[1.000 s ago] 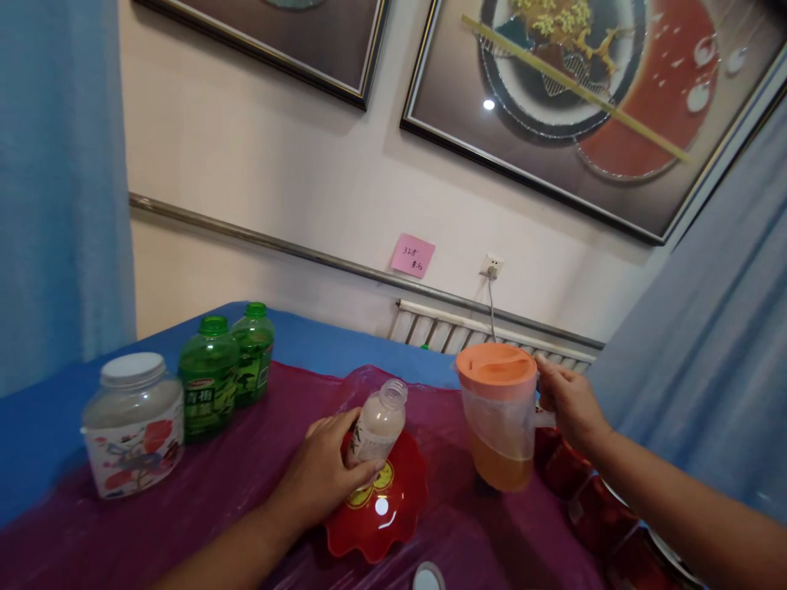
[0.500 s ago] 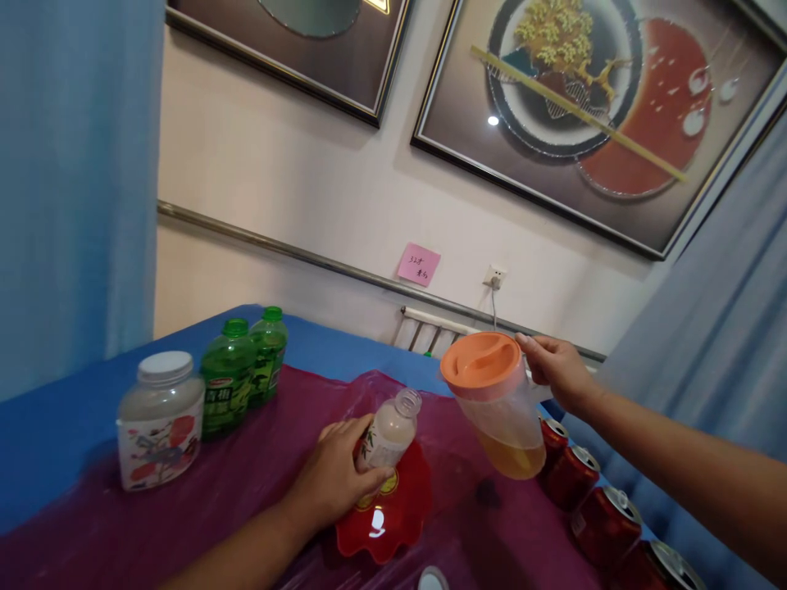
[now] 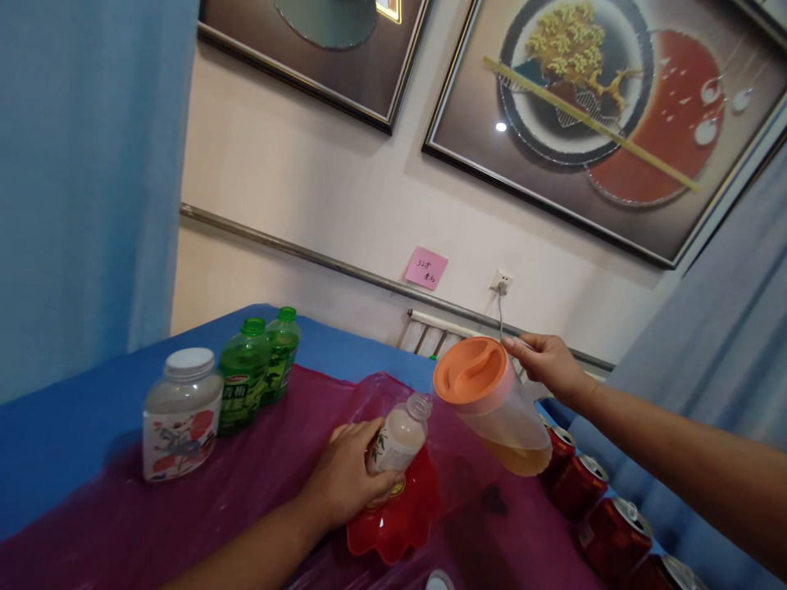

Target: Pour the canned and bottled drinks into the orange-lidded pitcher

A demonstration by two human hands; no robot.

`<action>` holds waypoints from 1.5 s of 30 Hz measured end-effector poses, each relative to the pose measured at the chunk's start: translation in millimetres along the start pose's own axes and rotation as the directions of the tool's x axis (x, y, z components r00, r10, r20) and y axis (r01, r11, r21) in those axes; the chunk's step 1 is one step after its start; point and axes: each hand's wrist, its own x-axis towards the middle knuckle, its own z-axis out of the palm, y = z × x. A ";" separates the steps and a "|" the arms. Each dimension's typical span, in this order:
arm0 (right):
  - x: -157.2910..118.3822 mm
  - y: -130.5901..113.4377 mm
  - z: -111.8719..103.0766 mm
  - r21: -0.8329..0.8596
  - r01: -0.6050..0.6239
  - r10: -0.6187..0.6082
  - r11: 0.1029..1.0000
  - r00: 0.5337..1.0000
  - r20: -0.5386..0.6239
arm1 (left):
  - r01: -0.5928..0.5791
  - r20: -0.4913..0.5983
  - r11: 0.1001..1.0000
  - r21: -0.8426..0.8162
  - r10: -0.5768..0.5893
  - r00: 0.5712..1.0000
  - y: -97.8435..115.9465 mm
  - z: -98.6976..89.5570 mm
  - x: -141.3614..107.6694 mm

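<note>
My left hand [image 3: 353, 471] is closed around a small clear bottle [image 3: 402, 434] with a leaf-pattern label. That bottle has no cap and leans to the right above a red scallop-edged dish [image 3: 399, 528]. My right hand [image 3: 547, 365] grips the handle of a translucent pitcher [image 3: 513, 418] with an orange lid [image 3: 470, 370]. The pitcher is raised and tilted to the left, its lid close to the bottle's mouth. Some yellowish liquid lies low in the pitcher. No stream of liquid shows between the two.
A white-lidded jar [image 3: 183, 418] and two green bottles [image 3: 244, 377] stand at left. Several red cans [image 3: 615, 537] line the right edge. A white cap [image 3: 438, 580] lies near the front. Purple plastic sheeting [image 3: 258, 492] covers part of the blue table [image 3: 55, 426].
The pitcher has tipped further to the left, bringing its lid nearer the bottle's mouth. My left hand still holds the bottle. The whole view has shifted slightly.
</note>
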 end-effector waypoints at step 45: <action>8.9 -13.6 -1.3 -0.190 0.044 -0.031 0.981 0.997 0.067 | 0.010 0.019 1.000 -0.026 -0.009 1.000 1.6 -0.9 -4.4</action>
